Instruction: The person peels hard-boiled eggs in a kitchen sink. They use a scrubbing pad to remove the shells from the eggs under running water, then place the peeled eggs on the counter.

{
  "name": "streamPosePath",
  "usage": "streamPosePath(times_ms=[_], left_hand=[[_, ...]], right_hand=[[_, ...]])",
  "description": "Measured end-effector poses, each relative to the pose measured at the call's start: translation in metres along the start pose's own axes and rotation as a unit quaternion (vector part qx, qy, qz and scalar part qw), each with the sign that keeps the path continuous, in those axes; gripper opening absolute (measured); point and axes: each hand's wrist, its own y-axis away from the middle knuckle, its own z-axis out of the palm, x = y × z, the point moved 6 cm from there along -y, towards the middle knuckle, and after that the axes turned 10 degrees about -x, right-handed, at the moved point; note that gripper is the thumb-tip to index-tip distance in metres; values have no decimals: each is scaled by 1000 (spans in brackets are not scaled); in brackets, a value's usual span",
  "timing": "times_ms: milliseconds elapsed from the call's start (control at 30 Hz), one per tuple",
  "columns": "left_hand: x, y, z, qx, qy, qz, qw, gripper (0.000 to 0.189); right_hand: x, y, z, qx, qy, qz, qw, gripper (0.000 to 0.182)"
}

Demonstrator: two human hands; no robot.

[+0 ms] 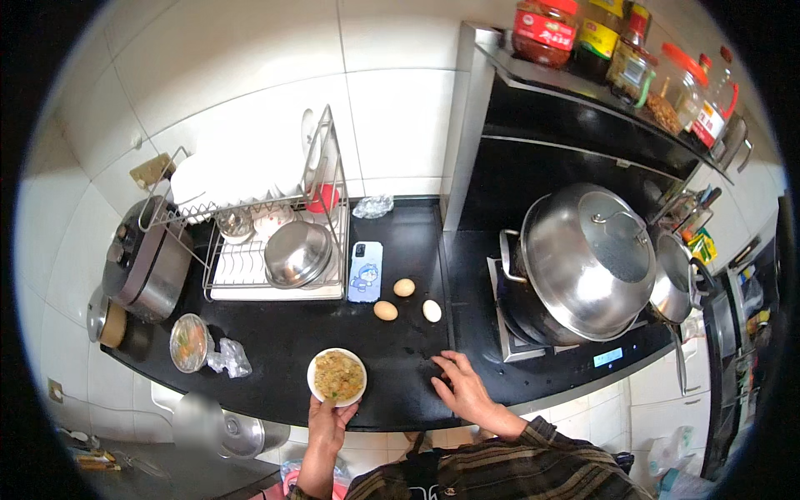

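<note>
A white bowl of mixed, chopped food [338, 375] is held by my left hand [327, 425] at the counter's front edge, the thumb over its near rim. My right hand [464, 389] hovers over or rests on the black counter to the right, fingers apart and holding nothing. Beyond the hands lie two brown eggs [404, 287] and a white egg [432, 310]. A phone in a blue cartoon case [365, 272] lies left of the eggs, beside the dish rack.
At right a large lidded steel wok [584, 269] stands on the stove, with a smaller pan [674, 275] behind. At left are a dish rack [275, 294], a pressure cooker [147, 262] and a film-covered bowl [189, 342]. Jars [544, 31] line the shelf above.
</note>
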Motion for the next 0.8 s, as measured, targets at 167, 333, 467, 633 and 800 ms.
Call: streamPosePath(times_ms=[167, 333, 467, 633, 800], left_hand=[[3, -17, 59, -89, -59, -49, 993, 41], [27, -54, 159, -183, -105, -91, 973, 42], [28, -125, 222, -220, -127, -108, 961, 43], [13, -220, 271, -196, -144, -96, 965, 43], [-10, -286, 267, -130, -142, -65, 979, 42]], right_hand=[[8, 33, -20, 35, -23, 4, 999, 41], [8, 51, -42, 33, -55, 31, 997, 41], [16, 67, -49, 45, -43, 27, 998, 41], [15, 77, -64, 42, -55, 55, 996, 41], [23, 88, -74, 53, -60, 64, 995, 41]])
